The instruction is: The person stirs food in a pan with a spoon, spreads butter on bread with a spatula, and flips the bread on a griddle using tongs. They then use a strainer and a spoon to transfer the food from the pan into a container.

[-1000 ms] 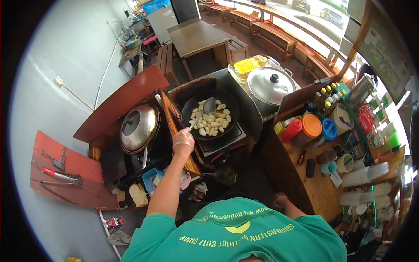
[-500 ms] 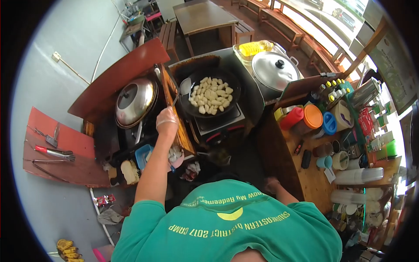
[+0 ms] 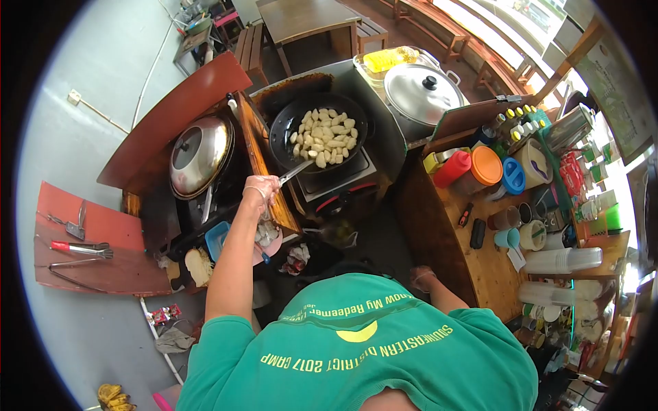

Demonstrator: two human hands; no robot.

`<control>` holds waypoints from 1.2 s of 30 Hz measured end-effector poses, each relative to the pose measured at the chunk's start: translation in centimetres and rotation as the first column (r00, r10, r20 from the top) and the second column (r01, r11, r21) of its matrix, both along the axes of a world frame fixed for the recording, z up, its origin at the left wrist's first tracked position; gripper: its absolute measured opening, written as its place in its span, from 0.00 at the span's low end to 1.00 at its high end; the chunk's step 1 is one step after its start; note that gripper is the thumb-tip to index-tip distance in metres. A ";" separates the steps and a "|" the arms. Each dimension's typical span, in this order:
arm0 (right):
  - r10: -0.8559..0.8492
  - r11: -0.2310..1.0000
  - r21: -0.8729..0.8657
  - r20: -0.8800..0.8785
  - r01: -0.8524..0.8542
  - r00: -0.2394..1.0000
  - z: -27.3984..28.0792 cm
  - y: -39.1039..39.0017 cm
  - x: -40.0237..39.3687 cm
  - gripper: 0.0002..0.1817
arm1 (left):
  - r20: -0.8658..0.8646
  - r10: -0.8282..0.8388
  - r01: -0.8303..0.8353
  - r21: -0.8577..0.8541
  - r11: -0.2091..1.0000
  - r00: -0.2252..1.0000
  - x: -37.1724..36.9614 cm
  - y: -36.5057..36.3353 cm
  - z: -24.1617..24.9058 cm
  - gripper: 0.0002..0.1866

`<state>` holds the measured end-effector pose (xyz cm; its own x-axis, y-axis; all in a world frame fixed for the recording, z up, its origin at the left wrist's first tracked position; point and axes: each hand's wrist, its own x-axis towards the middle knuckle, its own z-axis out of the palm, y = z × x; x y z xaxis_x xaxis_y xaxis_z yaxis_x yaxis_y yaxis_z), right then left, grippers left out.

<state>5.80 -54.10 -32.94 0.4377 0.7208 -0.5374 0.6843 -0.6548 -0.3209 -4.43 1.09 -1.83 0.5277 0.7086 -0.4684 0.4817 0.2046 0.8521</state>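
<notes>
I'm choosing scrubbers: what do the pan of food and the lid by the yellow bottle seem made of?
The pan is probably metal: it sits on the stove; its black finish could be coating or seasoning. The lid looks like bare aluminium or steel, given its smooth, silvery sheen.

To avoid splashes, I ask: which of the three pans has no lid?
The middle, black pan with pale pieces; a domed lid covers the left one, a flatter lid the right.

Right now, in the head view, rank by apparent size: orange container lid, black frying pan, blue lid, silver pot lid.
1. Black frying pan
2. Silver pot lid
3. Orange container lid
4. Blue lid, slightly narrower than the orange
</notes>
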 end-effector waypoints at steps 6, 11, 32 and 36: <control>0.255 0.967 -0.020 0.078 -0.254 0.964 -4.0 -2.2 0.6 0.14 | -0.028 -0.083 0.087 0.386 0.918 0.996 0.5 -1.9 0.9 0.13; 0.275 0.959 -0.096 0.073 -0.267 0.959 -1.9 -0.9 1.0 0.14 | -0.055 -0.261 0.184 0.845 0.502 0.964 1.6 -2.6 1.8 0.13; 0.112 0.992 -0.050 0.004 -0.112 0.994 -1.0 -1.2 2.5 0.17 | -0.273 -0.084 0.280 0.833 0.477 0.958 2.7 -2.3 1.4 0.13; 0.221 0.973 -0.077 0.054 -0.217 0.974 -3.8 -1.3 2.6 0.16 | -0.274 -0.152 0.312 0.863 0.397 0.950 2.4 -2.4 3.0 0.13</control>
<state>8.44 -55.35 -36.74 0.3074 0.7642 -0.5671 0.8305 -0.5063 -0.2322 -2.05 -1.31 1.18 0.7329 0.6252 0.2684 0.5024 -0.7633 0.4062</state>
